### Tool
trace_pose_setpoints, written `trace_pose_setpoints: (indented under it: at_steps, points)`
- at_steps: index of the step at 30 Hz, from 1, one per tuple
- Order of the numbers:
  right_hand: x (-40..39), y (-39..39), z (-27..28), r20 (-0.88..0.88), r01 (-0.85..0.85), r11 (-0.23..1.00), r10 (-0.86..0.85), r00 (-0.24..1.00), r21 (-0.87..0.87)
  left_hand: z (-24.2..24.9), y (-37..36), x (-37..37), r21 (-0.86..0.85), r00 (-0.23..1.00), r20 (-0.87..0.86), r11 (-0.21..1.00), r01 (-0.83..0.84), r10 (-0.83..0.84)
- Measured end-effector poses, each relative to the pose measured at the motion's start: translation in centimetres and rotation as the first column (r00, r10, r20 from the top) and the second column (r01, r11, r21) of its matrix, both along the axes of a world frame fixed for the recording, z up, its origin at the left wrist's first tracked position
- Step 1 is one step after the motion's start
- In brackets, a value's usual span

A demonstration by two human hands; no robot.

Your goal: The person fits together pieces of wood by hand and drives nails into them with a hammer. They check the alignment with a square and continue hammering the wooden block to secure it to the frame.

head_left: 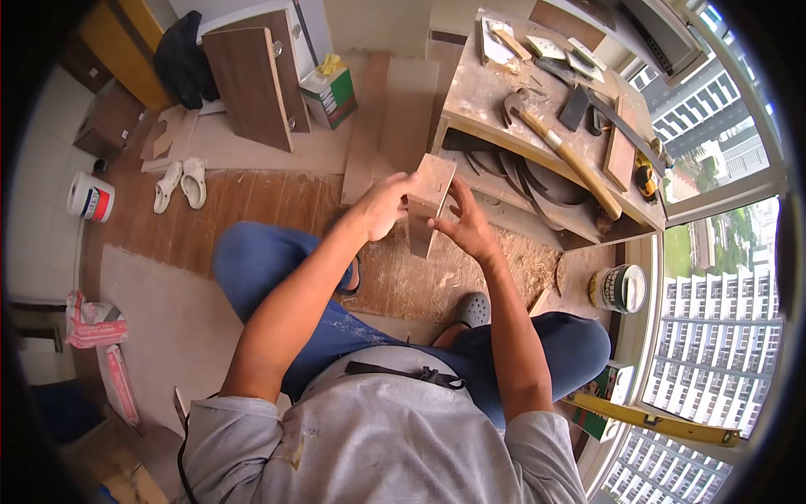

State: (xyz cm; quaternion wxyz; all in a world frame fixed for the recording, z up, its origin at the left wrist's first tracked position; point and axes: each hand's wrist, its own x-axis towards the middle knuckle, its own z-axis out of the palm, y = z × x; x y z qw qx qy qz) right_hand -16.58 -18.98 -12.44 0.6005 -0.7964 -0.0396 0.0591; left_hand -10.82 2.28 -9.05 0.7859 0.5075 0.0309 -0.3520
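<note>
Between my hands, in front of my knees, is a brown wooden block with a flat top and a narrower face pointing down toward the floor. My left hand grips its left side, the fingers partly hidden behind it. On the other side, my right hand holds it with the thumb at the near face and the fingers along the right edge. Just beyond stands a dusty wooden workbench. On it lie a claw hammer with a wooden handle and a handsaw.
Wood shavings cover the floor below my hands. Curved dark strips fill the bench shelf. A paint tin and a yellow spirit level are by the window. Cabinet panels, a green box and white clogs stand left.
</note>
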Motion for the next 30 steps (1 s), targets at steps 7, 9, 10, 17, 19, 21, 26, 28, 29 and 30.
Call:
trace_pose_setpoints:
  at_steps: [7, 9, 10, 17, 19, 21, 26, 28, 29, 30]
  points:
    - [0.6, 0.5, -5.0, 0.023, 0.047, 0.999, -0.046, 0.999, -0.017, -4.2, -0.4, -0.3, 0.183, 0.995, 0.062, 0.981, 0.060, -0.072]
    - [1.3, 0.2, -5.3, 0.038, 0.033, 0.998, -0.031, 0.999, -0.048, -4.7, -0.2, 0.1, 0.171, 0.994, 0.076, 0.983, 0.060, -0.074]
    - [1.3, 0.2, -5.1, 0.058, 0.022, 0.997, -0.018, 0.998, -0.079, -4.8, -0.2, 0.3, 0.195, 0.994, 0.096, 0.980, 0.040, -0.060]
    - [1.1, -1.4, 1.2, -0.114, -0.125, 0.728, 0.065, 0.991, -0.674, -5.4, -0.7, 0.9, 0.320, 0.980, 0.198, 0.946, -0.041, -0.025]
    - [0.8, -3.8, 5.1, 0.090, 0.092, 0.916, -0.062, 0.994, -0.389, -5.8, -0.5, 0.9, 0.332, 0.978, 0.205, 0.942, -0.044, -0.027]
    - [0.8, -6.3, 11.5, 0.469, 0.416, 0.777, -0.178, 0.865, -0.472, -5.6, -0.4, 0.5, 0.298, 0.972, 0.235, 0.952, -0.069, -0.003]
    - [5.9, -13.0, 12.8, 0.712, 0.686, 0.395, -0.106, 0.694, -0.611, -5.7, -0.2, 0.7, 0.297, 0.967, 0.253, 0.949, -0.108, 0.031]
    - [6.8, -13.5, 12.0, 0.528, 0.543, 0.333, -0.143, 0.837, -0.771, -5.9, -0.5, 0.4, 0.300, 0.964, 0.253, 0.942, -0.153, 0.076]
    - [7.0, -13.7, 11.9, 0.534, 0.545, 0.331, -0.132, 0.835, -0.770, -6.1, -0.6, 0.4, 0.292, 0.962, 0.258, 0.943, -0.162, 0.086]
    - [7.0, -13.5, 12.3, 0.509, 0.510, 0.316, -0.093, 0.856, -0.800, -6.2, -0.6, 0.4, 0.293, 0.957, 0.275, 0.940, -0.172, 0.089]
